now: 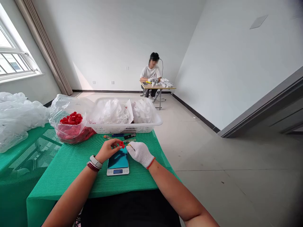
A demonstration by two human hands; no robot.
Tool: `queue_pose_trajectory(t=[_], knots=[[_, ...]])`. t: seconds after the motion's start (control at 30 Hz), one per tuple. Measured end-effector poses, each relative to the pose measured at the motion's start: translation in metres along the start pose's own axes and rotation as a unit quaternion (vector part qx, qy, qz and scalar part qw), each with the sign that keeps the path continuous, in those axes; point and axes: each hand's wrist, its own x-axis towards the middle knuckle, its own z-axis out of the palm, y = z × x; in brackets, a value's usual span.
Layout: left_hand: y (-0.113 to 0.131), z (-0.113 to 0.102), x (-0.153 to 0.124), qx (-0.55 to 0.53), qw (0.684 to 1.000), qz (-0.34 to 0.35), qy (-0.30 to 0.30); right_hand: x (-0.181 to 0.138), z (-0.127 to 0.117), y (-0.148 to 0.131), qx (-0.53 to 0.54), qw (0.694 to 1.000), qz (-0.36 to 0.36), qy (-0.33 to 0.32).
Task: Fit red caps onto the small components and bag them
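Red plastic cap (121,144), small and round, sits low in the centre of the frame, pinched in the fingertips of your bare left hand (107,150). It likely feels light and stiff, and its smooth plastic could slip, so its outer rim looks the surest place to grip. Your right hand (139,154), in a white knit glove, is curled just beside the cap; you cannot tell whether it touches it. Both hands are close together above a flat white digital scale (117,162) on a green mesh tablecloth (71,170). At upper left of the table, a clear plastic bag (62,108) holds many more red caps. Behind it stands a white plastic basket (125,128) of white bagged items.
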Motion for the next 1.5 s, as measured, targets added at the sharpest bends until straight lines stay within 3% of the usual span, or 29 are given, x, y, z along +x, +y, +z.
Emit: queue_pose_trajectory(t=[0.27, 0.6, 0.87, 1.17, 1.5], knots=[[-0.005, 0.002, 0.001, 0.021, 0.999, -0.019, 0.015, -0.001, -0.003, -0.002, 0.018, 0.999, -0.03, -0.004], [-0.005, 0.002, 0.002, 0.0, 1.0, -0.016, -0.007, -0.001, -0.002, 0.003, -0.004, 1.0, -0.006, 0.029], [-0.005, 0.002, 0.002, -0.012, 0.999, -0.028, 0.011, -0.002, 0.0, 0.0, 0.002, 0.999, -0.044, -0.005], [-0.003, 0.002, 0.002, -0.002, 1.0, -0.024, 0.004, 0.005, -0.002, 0.009, -0.085, 0.991, 0.095, -0.04], [-0.008, 0.002, 0.002, 0.0, 1.0, -0.017, 0.001, 0.015, -0.008, 0.046, -0.142, 0.964, 0.221, -0.031]])
